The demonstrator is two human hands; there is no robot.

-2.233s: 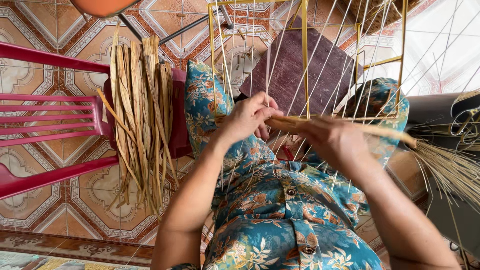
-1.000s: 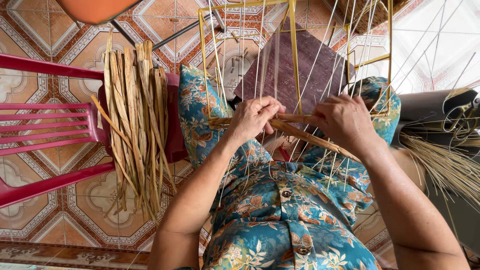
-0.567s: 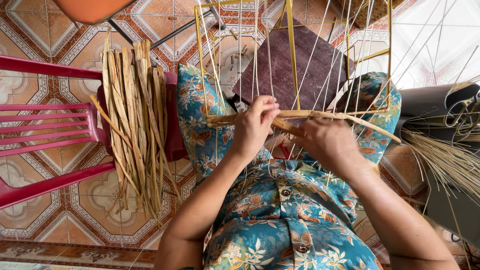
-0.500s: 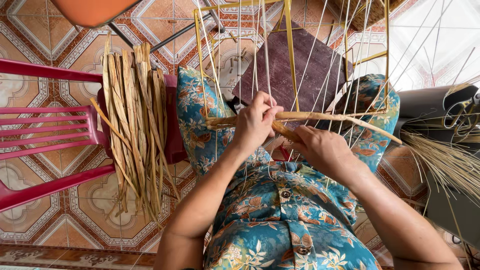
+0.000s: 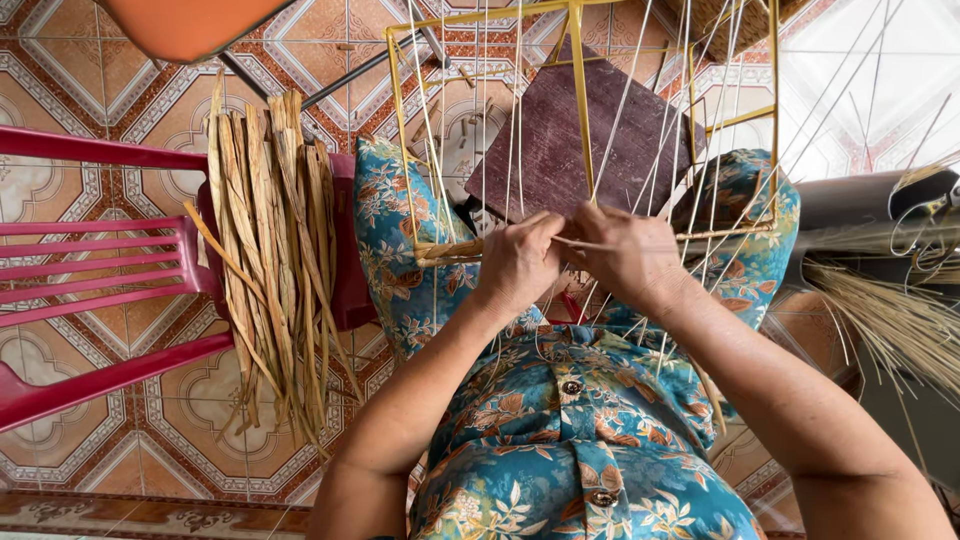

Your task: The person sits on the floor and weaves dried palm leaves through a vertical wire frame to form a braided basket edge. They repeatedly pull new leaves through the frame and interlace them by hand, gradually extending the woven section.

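Both your hands closed in at mid-frame: left hand (image 5: 518, 262) and right hand (image 5: 622, 250) now nearly touch, fingers pinched on the straw strand (image 5: 455, 249) woven across the strings (image 5: 515, 120).

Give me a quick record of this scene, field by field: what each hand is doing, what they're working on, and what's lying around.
left hand: pinching a flat dried strand among the strings
right hand: gripping the same strand beside the left hand
work piece: yellow wire frame strung with thin pale cords
under the frame: dark wooden board
left side: bundle of dried leaf strips on a red plastic chair
right side: sheaf of thin straw
floor: patterned tiles
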